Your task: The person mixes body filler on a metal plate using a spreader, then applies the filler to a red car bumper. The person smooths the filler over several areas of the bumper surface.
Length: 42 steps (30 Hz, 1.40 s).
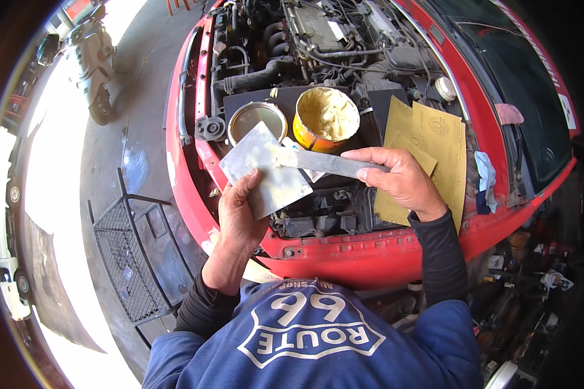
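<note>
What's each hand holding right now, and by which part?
Left hand: square plate, by its near left edge. Right hand: grey putty spreader, by its right end.

A pale scooter (pixel 92 61) stands at the upper left of the frame on grey floor (pixel 133 120), and below it, left of centre, is a black metal rack (pixel 131 259) with mesh panels. A red car (pixel 363 256) fills the middle and upper right, its engine (pixel 315 29) exposed at the top. At right, a pink cloth (pixel 509 114) lies near the dark windshield (pixel 499 78), with a light blue cloth (pixel 485 170) lower down. Clutter (pixel 532 298) (too dim to sort out) covers the lower right.
</note>
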### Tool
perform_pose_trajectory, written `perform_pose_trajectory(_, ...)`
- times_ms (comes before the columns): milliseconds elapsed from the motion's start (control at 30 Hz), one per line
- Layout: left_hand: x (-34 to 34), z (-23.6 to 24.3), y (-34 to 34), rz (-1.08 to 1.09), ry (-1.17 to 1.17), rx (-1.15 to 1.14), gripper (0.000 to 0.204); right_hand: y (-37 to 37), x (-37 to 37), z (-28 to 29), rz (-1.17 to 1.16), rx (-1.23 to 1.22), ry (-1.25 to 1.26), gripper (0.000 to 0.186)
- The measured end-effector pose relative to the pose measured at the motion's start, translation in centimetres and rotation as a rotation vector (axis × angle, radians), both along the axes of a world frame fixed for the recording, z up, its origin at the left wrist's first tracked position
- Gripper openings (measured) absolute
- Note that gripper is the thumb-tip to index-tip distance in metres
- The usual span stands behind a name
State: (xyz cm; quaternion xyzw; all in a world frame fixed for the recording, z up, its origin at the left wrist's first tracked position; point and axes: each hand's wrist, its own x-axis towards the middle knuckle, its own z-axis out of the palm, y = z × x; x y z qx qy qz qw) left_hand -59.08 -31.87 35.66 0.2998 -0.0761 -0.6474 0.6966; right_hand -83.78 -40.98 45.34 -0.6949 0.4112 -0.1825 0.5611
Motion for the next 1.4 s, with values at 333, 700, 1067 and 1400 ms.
perform_pose_trajectory(333,-0.8,0.5,0.7,-0.079,-0.005,-0.002,0.05,1.4,-3.4,2.1,-0.044,-0.177,0.102,0.031)
perform_pose_trajectory(700,0.5,-1.6,1.4,-0.002,0.029,0.039,0.038,0.1,-4.5,2.7,-0.223,-0.111,-0.306,0.047)
perform_pose_trajectory(1067,-3.8,-2.6,-2.2,-0.123,0.016,0.052,0.029,-6.8,2.3,0.1,-0.058,-0.802,0.202,0.025)
perform_pose_trajectory(1400,-5.3,-1.8,-4.0,-0.151,-0.044,0.09,0.03,-12.0,5.9,-2.4,-0.069,-0.84,0.247,0.037)
